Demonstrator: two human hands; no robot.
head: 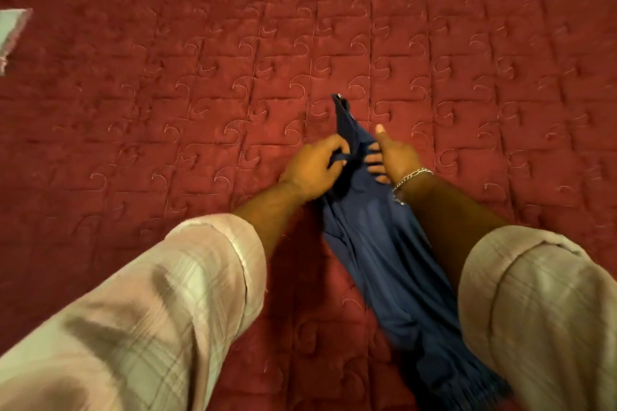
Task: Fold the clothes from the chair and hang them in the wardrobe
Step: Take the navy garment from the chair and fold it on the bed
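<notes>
Red quilted bedspread [167, 93], stitched in squares with curled motifs, fills our whole view. Nearest us we list two pale checked sleeves [150, 304], rolled up on both forearms. Between them a blue garment [377, 243] is bunched into a long strip over the spread, its lower end fringed. Our left hand [317, 167] grips a fold of it with curled fingers. Our right hand [390, 157], a chain bracelet [412, 177] at its wrist, curls its fingers into the cloth with the thumb raised. Farther off, the garment's tip points away. At the far left edge lies a pale cloth [11, 30].
</notes>
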